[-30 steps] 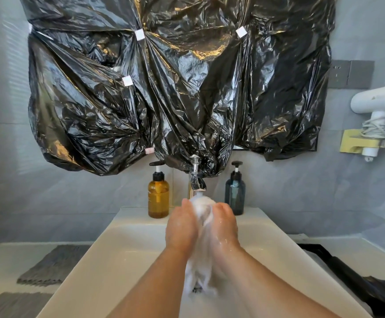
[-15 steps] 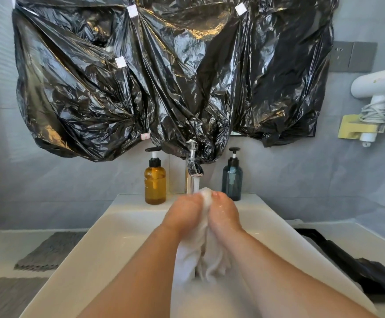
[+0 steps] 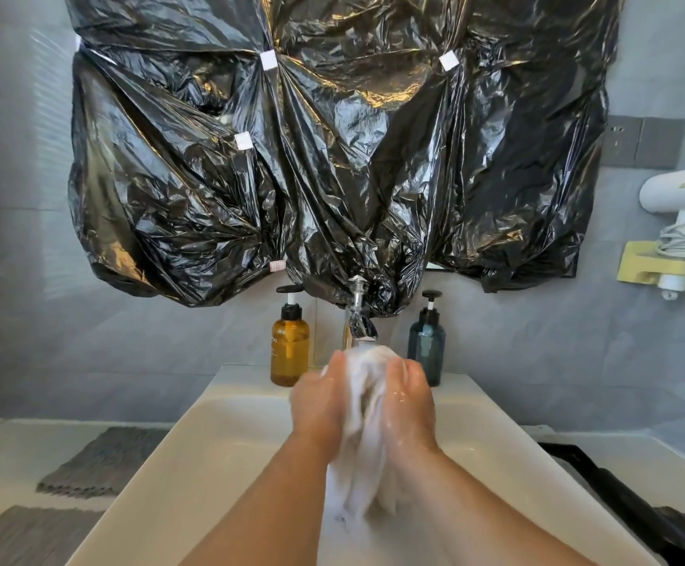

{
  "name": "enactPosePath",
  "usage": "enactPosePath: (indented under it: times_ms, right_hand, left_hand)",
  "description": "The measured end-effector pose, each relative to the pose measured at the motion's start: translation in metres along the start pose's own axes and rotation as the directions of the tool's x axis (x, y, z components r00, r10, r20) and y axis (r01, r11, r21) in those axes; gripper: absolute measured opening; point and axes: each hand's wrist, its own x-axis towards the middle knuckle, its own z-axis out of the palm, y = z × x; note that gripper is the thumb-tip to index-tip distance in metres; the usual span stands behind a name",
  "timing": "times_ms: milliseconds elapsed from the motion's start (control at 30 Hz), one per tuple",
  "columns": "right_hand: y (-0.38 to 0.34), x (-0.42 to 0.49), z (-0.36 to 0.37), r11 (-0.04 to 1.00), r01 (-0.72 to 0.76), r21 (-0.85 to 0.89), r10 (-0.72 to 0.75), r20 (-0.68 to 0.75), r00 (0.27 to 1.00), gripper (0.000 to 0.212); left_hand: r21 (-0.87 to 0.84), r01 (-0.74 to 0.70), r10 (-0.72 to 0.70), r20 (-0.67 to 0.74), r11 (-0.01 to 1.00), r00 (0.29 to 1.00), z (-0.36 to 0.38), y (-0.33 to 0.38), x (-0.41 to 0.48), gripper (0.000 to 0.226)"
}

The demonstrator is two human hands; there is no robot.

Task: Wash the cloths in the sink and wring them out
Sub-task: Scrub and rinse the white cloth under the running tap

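**Item:** white wet cloth (image 3: pixel 359 459), bunched into a loose rope, held over the white rectangular ceramic sink (image 3: pixel 218 463).

**Position:** the top end sits directly beneath the spout of the chrome tap (image 3: pixel 359 316). The limp tail hangs toward the basin floor and the person.

**Long axis:** roughly upright, running from the spout down between the wrists.

**Left hand** (image 3: pixel 319 404): on the cloth's left flank, fingers curled round the upper bunch.

**Right hand** (image 3: pixel 409 402): on the right flank at the same height, curled likewise, skin wet and shiny.

**Relation:** the palms face each other and press the cloth between them. Neither hand is nearer than the other.

**Judgement:** this looks like the scrubbing stage. Wringing would likely call for grips spaced along the axis, one above the other, then twisted in opposite directions.

**Water flow:** cannot be told.

**Surroundings:**
- Amber plastic pump bottle (image 3: pixel 290 351), left of the tap.
- Dark teal pump bottle (image 3: pixel 426 351), right of the tap.
- Grey ribbed cloths (image 3: pixel 100 463) lying on the counter to the left, well apart from the hands, probably awaiting their turn.
- Crumpled black plastic sheeting (image 3: pixel 332 157), taped over the wall above.
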Motion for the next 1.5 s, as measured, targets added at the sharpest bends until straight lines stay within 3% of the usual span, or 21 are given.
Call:
enactPosePath:
  times_ms: [67, 167, 267, 333, 400, 500, 567, 633, 700, 833, 933, 1000, 1067, 1133, 1200, 1300, 1400, 1467, 1500]
  right_hand:
    - [0.006, -0.012, 0.008, 0.998, 0.019, -0.055, -0.014, 0.093, 0.996, 0.03]
    - [0.008, -0.018, 0.014, 0.994, 0.007, -0.114, 0.012, 0.162, 0.987, 0.032]
    - [0.005, -0.005, 0.008, 0.979, -0.044, -0.197, 0.068, 0.114, 0.991, 0.028]
    - [0.006, 0.006, 0.0, 0.972, -0.06, -0.229, 0.083, 0.091, 0.992, 0.028]
    - [0.01, 0.015, -0.005, 0.982, -0.102, -0.16, 0.11, 0.043, 0.993, 0.036]
    - [0.007, 0.025, -0.012, 0.987, -0.158, 0.018, 0.159, -0.099, 0.982, 0.038]
    - [0.002, 0.029, -0.016, 0.97, -0.166, 0.18, 0.194, -0.154, 0.969, 0.031]
    - [0.001, 0.031, -0.02, 0.937, -0.18, 0.3, 0.242, -0.183, 0.953, 0.03]
    - [0.002, 0.032, -0.021, 0.898, -0.204, 0.391, 0.295, -0.19, 0.936, 0.031]
    - [-0.001, 0.031, -0.016, 0.885, -0.173, 0.432, 0.256, -0.141, 0.956, 0.029]
    - [-0.003, 0.028, -0.012, 0.882, -0.188, 0.433, 0.24, -0.068, 0.968, 0.024]
    - [-0.002, 0.024, -0.005, 0.884, -0.247, 0.396, 0.269, 0.0, 0.963, 0.02]
    - [0.002, 0.023, 0.001, 0.919, -0.285, 0.27, 0.285, 0.042, 0.958, 0.018]
    - [0.0, 0.017, 0.004, 0.943, -0.287, 0.17, 0.279, 0.071, 0.958, 0.02]
    - [-0.002, 0.006, 0.005, 0.962, -0.251, 0.106, 0.237, 0.126, 0.963, 0.025]
    - [-0.003, -0.01, 0.011, 0.983, -0.181, -0.027, 0.182, 0.231, 0.956, 0.047]
    - [0.0, -0.004, 0.014, 0.976, -0.177, -0.131, 0.2, 0.195, 0.96, 0.054]
    - [0.001, 0.005, 0.009, 0.962, -0.214, -0.169, 0.239, 0.147, 0.96, 0.039]
    - [0.003, 0.01, 0.006, 0.958, -0.209, -0.199, 0.238, 0.139, 0.961, 0.032]
  left_hand:
    - [-0.085, 0.011, -0.019, -0.099, 0.996, 0.995, -0.006, 0.001, 0.007, 0.043]
    - [-0.101, -0.028, 0.019, -0.087, 0.994, 0.996, -0.009, -0.003, 0.011, 0.032]
    - [-0.029, -0.008, 0.011, 0.125, 1.0, 0.992, 0.0, -0.002, 0.01, 0.02]
    - [-0.065, 0.161, -0.127, 0.363, 0.985, 0.923, 0.006, -0.001, 0.007, 0.03]
    - [-0.078, 0.246, -0.176, 0.498, 0.966, 0.849, 0.005, -0.003, 0.005, 0.039]
    - [-0.023, 0.216, -0.171, 0.529, 0.976, 0.831, 0.004, 0.003, -0.012, 0.046]
    - [0.145, 0.288, -0.319, 0.546, 0.947, 0.774, -0.006, 0.011, -0.027, 0.069]
    - [0.288, 0.399, -0.492, 0.551, 0.87, 0.674, -0.018, 0.023, -0.039, 0.093]
    - [0.205, 0.478, -0.491, 0.619, 0.854, 0.613, -0.026, 0.036, -0.047, 0.091]
    - [0.087, 0.439, -0.414, 0.533, 0.894, 0.738, -0.022, 0.039, -0.052, 0.068]
    - [-0.137, 0.486, -0.369, 0.487, 0.863, 0.792, -0.016, 0.029, -0.034, 0.047]
    - [-0.324, 0.456, -0.355, 0.325, 0.829, 0.876, -0.011, 0.021, -0.018, 0.042]
    - [-0.392, 0.284, -0.306, 0.005, 0.875, 0.952, -0.007, 0.014, -0.002, 0.029]
    - [-0.543, 0.149, -0.262, -0.136, 0.826, 0.955, -0.01, 0.017, -0.006, 0.018]
    - [-0.447, 0.091, -0.19, -0.183, 0.89, 0.965, -0.013, 0.016, -0.008, 0.022]
    - [-0.342, 0.089, -0.123, -0.08, 0.935, 0.989, -0.007, 0.009, -0.006, 0.036]
    - [-0.066, 0.031, -0.031, -0.009, 0.997, 0.999, 0.006, 0.012, -0.007, 0.017]
    - [0.354, -0.134, 0.157, -0.038, 0.926, 0.987, 0.011, 0.018, -0.018, 0.004]
    - [0.456, -0.123, 0.165, -0.053, 0.882, 0.985, 0.01, 0.018, -0.02, 0.003]
